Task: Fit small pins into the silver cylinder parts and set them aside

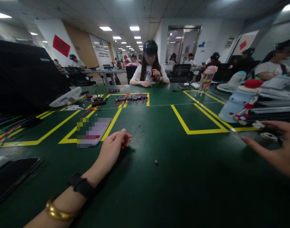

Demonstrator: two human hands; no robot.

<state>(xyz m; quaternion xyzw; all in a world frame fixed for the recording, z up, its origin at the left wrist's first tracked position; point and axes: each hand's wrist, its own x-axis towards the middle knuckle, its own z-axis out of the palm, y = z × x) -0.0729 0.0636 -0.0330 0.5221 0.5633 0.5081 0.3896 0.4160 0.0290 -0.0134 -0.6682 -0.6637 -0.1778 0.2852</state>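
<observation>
My left hand rests on the green table, fingers loosely curled together, with nothing visible in it. It lies just right of a blurred phone. My right hand hovers at the right edge with fingers spread, next to a small white roll of tape. A tiny black nut-like part lies on the table between my hands, touched by neither.
Yellow tape lines mark boxes on the table. A bundle of coloured wires lies far centre, more wires at left. A tipped bottle with red cap, a pink bottle, a fan and a dark tablet surround me. A person sits opposite.
</observation>
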